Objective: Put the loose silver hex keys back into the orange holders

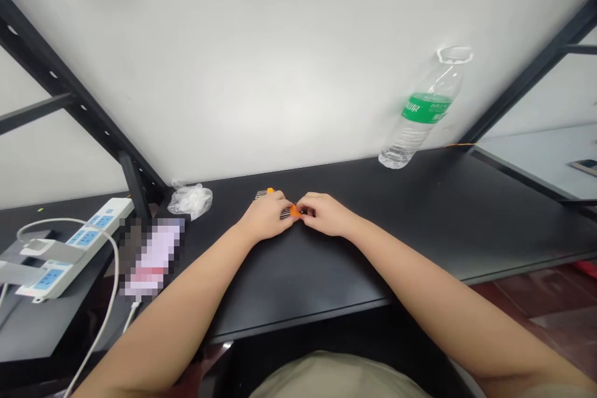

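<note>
Both hands meet near the middle of the black tabletop (373, 249). My left hand (265, 216) lies over a small orange item with black-and-white stripes (295, 210), its fingers closed on it. Part of that item, or a second piece like it, sticks out beyond the back of the hand; I cannot tell which. From the other side my right hand (324, 212) pinches at the orange end, thumb and fingertips together. A small dark bit shows between those fingertips, too small to name.
A large water bottle (422, 109) with a green label stands at the back right against the wall. A crumpled clear plastic bag (191, 200) lies at the back left. To the left are a blurred-out phone (156, 258) on a cable, a power strip (86, 242) and a dark metal frame (69, 93).
</note>
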Demonstrator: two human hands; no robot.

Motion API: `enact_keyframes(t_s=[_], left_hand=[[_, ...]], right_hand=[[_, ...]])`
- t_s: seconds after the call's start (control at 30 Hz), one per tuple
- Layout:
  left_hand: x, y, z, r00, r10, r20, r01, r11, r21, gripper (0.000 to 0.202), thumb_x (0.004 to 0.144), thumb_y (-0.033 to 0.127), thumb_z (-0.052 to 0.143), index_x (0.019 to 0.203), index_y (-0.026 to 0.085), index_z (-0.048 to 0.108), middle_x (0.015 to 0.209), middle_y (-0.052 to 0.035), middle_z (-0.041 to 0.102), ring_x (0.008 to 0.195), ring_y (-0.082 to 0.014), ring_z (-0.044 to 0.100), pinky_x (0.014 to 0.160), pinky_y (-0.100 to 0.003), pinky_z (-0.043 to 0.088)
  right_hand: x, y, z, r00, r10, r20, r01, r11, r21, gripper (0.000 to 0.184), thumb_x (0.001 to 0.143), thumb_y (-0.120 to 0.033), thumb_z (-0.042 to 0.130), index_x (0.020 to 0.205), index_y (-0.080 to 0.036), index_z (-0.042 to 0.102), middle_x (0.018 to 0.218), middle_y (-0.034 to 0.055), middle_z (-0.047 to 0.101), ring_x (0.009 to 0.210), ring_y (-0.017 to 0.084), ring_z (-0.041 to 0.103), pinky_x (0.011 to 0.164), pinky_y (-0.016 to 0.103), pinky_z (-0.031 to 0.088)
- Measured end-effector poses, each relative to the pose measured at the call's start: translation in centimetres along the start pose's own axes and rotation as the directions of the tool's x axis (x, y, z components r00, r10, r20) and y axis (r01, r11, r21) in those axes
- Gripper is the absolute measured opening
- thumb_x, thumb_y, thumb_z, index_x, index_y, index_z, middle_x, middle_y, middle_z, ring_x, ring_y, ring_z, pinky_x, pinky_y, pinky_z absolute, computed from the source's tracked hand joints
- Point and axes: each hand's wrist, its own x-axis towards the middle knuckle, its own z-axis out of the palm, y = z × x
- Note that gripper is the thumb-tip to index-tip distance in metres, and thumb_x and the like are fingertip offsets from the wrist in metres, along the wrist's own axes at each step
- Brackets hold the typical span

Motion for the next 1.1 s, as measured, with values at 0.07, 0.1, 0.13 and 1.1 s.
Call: enact_keyframes(t_s=[0.07,0.1,0.13,1.1], left_hand=[[0.1,-0.2,0.2,1.000,-0.026,-0.016,0.025,1.000,-0.018,0.026,0.091,0.046,0.059,0.100,0.025,0.072,0.101,-0.0058,0.066,0.089,-0.0214,0.062,0.076,-0.033,0.050],[0.2,-0.3,0.3,0.999,-0.042,-0.021,0.041,0.999,-0.023,0.025,0.089,0.045,0.061,0.099,0.024,0.071,0.101,-0.0055,0.066,0.089,-0.0215,0.062,0.076,-0.033,0.050],[0.2,-0.3,0.4,0.998,-0.061,-0.024,0.060,0.998,-0.028,0.024,0.086,0.044,0.063,0.098,0.024,0.071,0.100,-0.0053,0.067,0.089,-0.0218,0.063,0.075,-0.033,0.050],[0.1,-1.0,0.2,0.993,-0.115,0.018,0.117,0.983,-0.144,0.030,0.081,0.047,0.069,0.102,0.025,0.070,0.106,-0.0053,0.068,0.093,-0.0224,0.064,0.079,-0.033,0.053]], right_hand=[[0.2,-0.1,0.2,0.999,0.033,-0.034,-0.033,0.999,-0.005,0.011,0.087,-0.013,0.060,0.093,-0.021,0.067,0.092,0.0034,0.066,0.078,0.016,0.059,0.072,0.028,0.045],[0.3,-0.3,0.3,0.997,0.050,-0.052,-0.051,0.999,-0.016,0.010,0.087,-0.014,0.060,0.090,-0.021,0.065,0.090,0.0028,0.066,0.077,0.016,0.059,0.072,0.028,0.045],[0.4,-0.4,0.5,0.995,0.069,-0.067,-0.071,0.997,-0.030,0.008,0.086,-0.014,0.059,0.088,-0.021,0.063,0.088,0.0023,0.066,0.076,0.016,0.058,0.071,0.028,0.044],[-0.6,-1.7,-0.5,0.987,0.026,0.157,0.034,0.930,-0.367,0.011,0.099,-0.029,0.053,0.093,-0.023,0.059,0.089,0.0046,0.067,0.074,0.019,0.060,0.065,0.030,0.034]])
